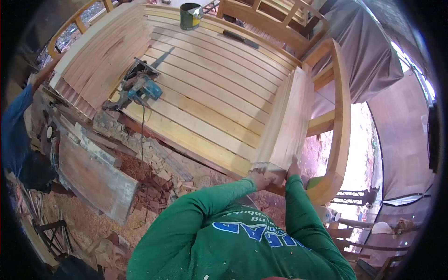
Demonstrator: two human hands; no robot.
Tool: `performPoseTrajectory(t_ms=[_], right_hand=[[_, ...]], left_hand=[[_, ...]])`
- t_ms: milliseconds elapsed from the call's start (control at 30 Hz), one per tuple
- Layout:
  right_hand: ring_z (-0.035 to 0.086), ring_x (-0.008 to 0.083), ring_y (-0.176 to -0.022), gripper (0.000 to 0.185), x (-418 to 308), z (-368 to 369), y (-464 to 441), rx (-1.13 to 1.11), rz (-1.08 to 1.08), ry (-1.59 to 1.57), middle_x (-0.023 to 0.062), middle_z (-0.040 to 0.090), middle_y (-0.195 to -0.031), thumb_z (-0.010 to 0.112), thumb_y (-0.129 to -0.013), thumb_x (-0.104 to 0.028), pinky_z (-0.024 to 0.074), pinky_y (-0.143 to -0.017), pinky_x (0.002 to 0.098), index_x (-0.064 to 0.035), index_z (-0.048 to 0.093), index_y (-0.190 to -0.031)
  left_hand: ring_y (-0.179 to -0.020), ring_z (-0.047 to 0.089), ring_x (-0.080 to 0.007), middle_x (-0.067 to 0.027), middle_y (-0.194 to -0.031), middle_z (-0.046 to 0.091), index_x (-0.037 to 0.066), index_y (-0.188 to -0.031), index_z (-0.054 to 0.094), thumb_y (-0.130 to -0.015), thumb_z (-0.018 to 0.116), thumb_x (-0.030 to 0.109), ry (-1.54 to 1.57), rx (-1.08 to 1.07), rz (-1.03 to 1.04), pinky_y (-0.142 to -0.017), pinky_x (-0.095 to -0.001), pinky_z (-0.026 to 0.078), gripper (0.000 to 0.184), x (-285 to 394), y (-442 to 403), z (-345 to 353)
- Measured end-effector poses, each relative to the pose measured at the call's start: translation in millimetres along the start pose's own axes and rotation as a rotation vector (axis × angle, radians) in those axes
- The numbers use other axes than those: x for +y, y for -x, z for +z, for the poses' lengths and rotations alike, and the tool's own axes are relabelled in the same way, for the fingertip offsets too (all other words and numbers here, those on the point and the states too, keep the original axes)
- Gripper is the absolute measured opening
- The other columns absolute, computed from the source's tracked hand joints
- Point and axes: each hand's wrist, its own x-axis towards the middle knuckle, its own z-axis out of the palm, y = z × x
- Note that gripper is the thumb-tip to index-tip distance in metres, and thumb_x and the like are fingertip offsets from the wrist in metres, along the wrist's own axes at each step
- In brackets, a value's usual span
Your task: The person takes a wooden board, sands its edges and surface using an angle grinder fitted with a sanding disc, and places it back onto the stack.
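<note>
A stack of long pale boards (290,116) lies along the right side of a slatted wooden bench seat (210,88). My left hand (260,178) is at the near end of the stack, its fingers against the board ends. Beside it, my right hand (293,169) grips the stack's right edge near the same end, with the fingers partly hidden. Both arms are in green sleeves. A teal circular saw (144,87) rests on the left part of the slats, its cord hanging over the near edge.
Another large stack of boards (100,56) lies at the left. A can (190,17) stands at the far edge. The curved wooden armrest (343,116) rises at right. A person in blue (17,126) is at far left. Wood scraps (161,175) litter the ground.
</note>
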Motion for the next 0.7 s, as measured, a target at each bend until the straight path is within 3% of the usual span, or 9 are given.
performPoseTrajectory(t_ms=[100, 200, 267, 333, 400, 467, 533, 600, 700], right_hand=[[0.066, 0.0419, -0.119, 0.099, -4.6, 1.8, 3.1, 0.040, -0.100, 0.220, 0.0341, 0.067, -0.124, 0.056, -0.090, -0.076, 0.0498, -0.102, 0.0482, 0.0146, 0.064, -0.128], [0.059, 0.0470, -0.127, 0.085, -18.0, 3.3, 27.3, 0.110, -0.264, 0.434, 0.0345, 0.061, -0.134, 0.058, -0.092, -0.061, 0.0441, -0.110, 0.0504, 0.0084, 0.054, -0.141], [0.053, 0.0502, -0.133, 0.079, -58.9, -8.9, 114.5, 0.049, -0.405, 0.467, 0.0349, 0.056, -0.141, 0.059, -0.094, -0.051, 0.0394, -0.115, 0.0521, 0.0038, 0.048, -0.149], [0.044, 0.0528, -0.140, 0.075, -52.4, -16.6, 144.1, 0.019, -0.630, 0.631, 0.0346, 0.050, -0.149, 0.060, -0.093, -0.044, 0.0340, -0.120, 0.0548, -0.0006, 0.045, -0.153], [0.034, 0.0546, -0.146, 0.073, -27.6, -18.5, 146.0, 0.052, -0.893, 0.857, 0.0338, 0.042, -0.155, 0.061, -0.090, -0.039, 0.0280, -0.122, 0.0584, -0.0047, 0.046, -0.153], [0.024, 0.0545, -0.150, 0.075, -29.6, -22.0, 151.4, -0.013, -0.858, 0.881, 0.0320, 0.035, -0.160, 0.061, -0.089, -0.038, 0.0243, -0.123, 0.0613, -0.0030, 0.045, -0.154], [0.020, 0.0538, -0.152, 0.077, -37.1, -24.9, 165.2, -0.053, -0.834, 0.911, 0.0303, 0.031, -0.163, 0.061, -0.089, -0.037, 0.0229, -0.123, 0.0626, -0.0010, 0.043, -0.154], [0.021, 0.0526, -0.152, 0.079, -45.4, -29.1, 178.5, -0.057, -0.828, 0.956, 0.0288, 0.032, -0.163, 0.061, -0.088, -0.037, 0.0236, -0.123, 0.0624, 0.0012, 0.041, -0.155], [0.020, 0.0517, -0.153, 0.082, -35.3, -26.9, 175.8, -0.065, -0.863, 0.893, 0.0282, 0.031, -0.163, 0.060, -0.088, -0.038, 0.0198, -0.123, 0.0635, 0.0041, 0.038, -0.155]], left_hand=[[-0.142, 0.048, -0.0395, -0.0271, -0.153, 0.050, -0.001, -0.145, 0.056, -0.089, 0.049, 0.082, 0.061, 0.032, -0.081, -0.116, -0.0488, 0.038, 0.101, -0.9, 5.6, -10.3], [-0.122, 0.065, -0.0396, -0.0260, -0.129, 0.069, -0.001, -0.130, 0.067, -0.084, 0.060, 0.082, 0.250, 0.044, 0.026, -0.102, -0.0446, 0.052, 0.096, -53.4, -27.2, 27.5], [-0.108, 0.071, -0.0351, -0.0258, -0.113, 0.074, -0.003, -0.116, 0.073, -0.083, 0.065, 0.078, 0.388, 0.057, 0.181, -0.093, -0.0437, 0.055, 0.088, -76.4, 19.3, 19.7], [-0.101, 0.072, -0.0272, -0.0214, -0.108, 0.076, 0.001, -0.115, 0.076, -0.085, 0.068, 0.074, 0.427, 0.237, 0.082, -0.093, -0.0424, 0.055, 0.079, -133.4, 50.1, 48.8], [-0.101, 0.072, -0.0272, -0.0163, -0.108, 0.077, 0.009, -0.119, 0.077, -0.088, 0.070, 0.065, 0.341, 0.285, -0.088, -0.093, -0.0428, 0.055, 0.064, -197.0, 106.2, 69.3], [-0.100, 0.073, -0.0333, -0.0194, -0.105, 0.076, 0.011, -0.118, 0.076, -0.090, 0.064, 0.063, 0.176, 0.352, -0.371, -0.093, -0.0457, 0.056, 0.060, -281.0, 160.4, 106.0], [-0.117, 0.067, -0.0393, -0.0256, -0.129, 0.068, 0.007, -0.139, 0.064, -0.096, 0.062, 0.046, -0.165, 0.066, -0.768, -0.104, -0.0469, 0.052, 0.058, -336.0, 224.1, 130.8], [-0.121, 0.065, -0.0394, -0.0251, -0.134, 0.065, 0.008, -0.140, 0.063, -0.097, 0.054, 0.056, -0.014, 0.277, -0.836, -0.105, -0.0481, 0.051, 0.064, -360.3, 303.2, 176.2], [-0.121, 0.066, -0.0383, -0.0232, -0.134, 0.067, 0.010, -0.143, 0.060, -0.097, 0.056, 0.054, -0.038, 0.220, -0.804, -0.104, -0.0458, 0.052, 0.064, -372.0, 364.6, 239.7]])
